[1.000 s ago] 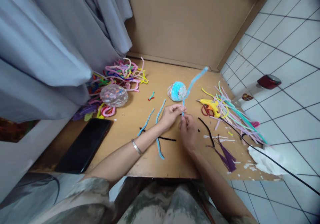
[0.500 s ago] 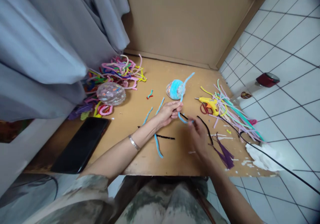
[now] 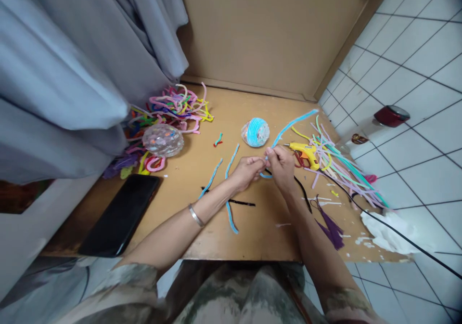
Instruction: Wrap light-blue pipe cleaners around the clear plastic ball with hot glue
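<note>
A light-blue pipe cleaner [image 3: 294, 123] runs up and to the right out of my fingers, its lower end curling beneath them. My left hand [image 3: 250, 171] pinches it, and my right hand [image 3: 280, 165] grips it close alongside, the fingertips of both nearly meeting. Just beyond them sits a clear ball wrapped with a blue band [image 3: 257, 132], touched by neither hand. Other blue pipe cleaners [image 3: 231, 213] and a black piece [image 3: 242, 202] lie by my left forearm. Another black pipe cleaner [image 3: 302, 191] lies beside my right wrist.
On the left are a heap of coloured pipe cleaners [image 3: 176, 103], a second clear ball [image 3: 163, 140] and a black phone [image 3: 121, 215]. At right lie a yellow glue gun [image 3: 305, 153], red scissors [image 3: 300, 159], more pipe cleaners [image 3: 346, 170], a purple tassel [image 3: 331, 230] and white tissue [image 3: 386, 232].
My right hand has moved up and left to join my left hand on the blue pipe cleaner. Its free end has swung to the right, off the front of the banded ball.
</note>
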A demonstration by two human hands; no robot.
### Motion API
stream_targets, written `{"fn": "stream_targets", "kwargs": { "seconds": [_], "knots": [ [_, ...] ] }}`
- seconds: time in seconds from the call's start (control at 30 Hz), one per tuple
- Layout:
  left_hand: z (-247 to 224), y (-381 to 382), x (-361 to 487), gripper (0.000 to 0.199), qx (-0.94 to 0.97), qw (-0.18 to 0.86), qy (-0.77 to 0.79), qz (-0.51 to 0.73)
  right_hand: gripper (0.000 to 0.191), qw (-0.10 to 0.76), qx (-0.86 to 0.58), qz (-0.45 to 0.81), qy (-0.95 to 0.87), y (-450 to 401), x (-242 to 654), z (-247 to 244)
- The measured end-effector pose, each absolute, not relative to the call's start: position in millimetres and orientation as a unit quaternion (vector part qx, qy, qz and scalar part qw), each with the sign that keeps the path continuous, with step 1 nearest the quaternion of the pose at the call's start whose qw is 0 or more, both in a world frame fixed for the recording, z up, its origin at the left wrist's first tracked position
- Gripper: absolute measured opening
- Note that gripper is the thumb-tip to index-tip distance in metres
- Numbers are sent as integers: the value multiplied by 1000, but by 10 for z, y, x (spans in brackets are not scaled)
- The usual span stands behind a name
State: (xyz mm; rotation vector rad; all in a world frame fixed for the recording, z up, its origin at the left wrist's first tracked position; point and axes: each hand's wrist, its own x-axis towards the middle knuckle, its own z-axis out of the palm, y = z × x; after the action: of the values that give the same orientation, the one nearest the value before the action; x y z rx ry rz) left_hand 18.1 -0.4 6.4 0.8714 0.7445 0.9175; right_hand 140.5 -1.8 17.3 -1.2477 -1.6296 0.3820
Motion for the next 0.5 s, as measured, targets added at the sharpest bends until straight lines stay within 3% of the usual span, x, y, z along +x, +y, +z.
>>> {"fn": "stream_targets", "kwargs": {
  "seconds": [0.13, 0.37, 0.5],
  "knots": [
    [21, -43, 267, 21, 387, 730, 362, 431, 35, 484, -531, 82, -691, -44, 1441, 150],
    [-6, -80, 279, 34, 398, 750, 311, 427, 33, 539, -531, 189, -626, -27, 1496, 109],
    [-28, -84, 284, 46, 413, 741, 300, 436, 34, 537, -540, 187, -621, -25, 1500, 102]
  ]
}}
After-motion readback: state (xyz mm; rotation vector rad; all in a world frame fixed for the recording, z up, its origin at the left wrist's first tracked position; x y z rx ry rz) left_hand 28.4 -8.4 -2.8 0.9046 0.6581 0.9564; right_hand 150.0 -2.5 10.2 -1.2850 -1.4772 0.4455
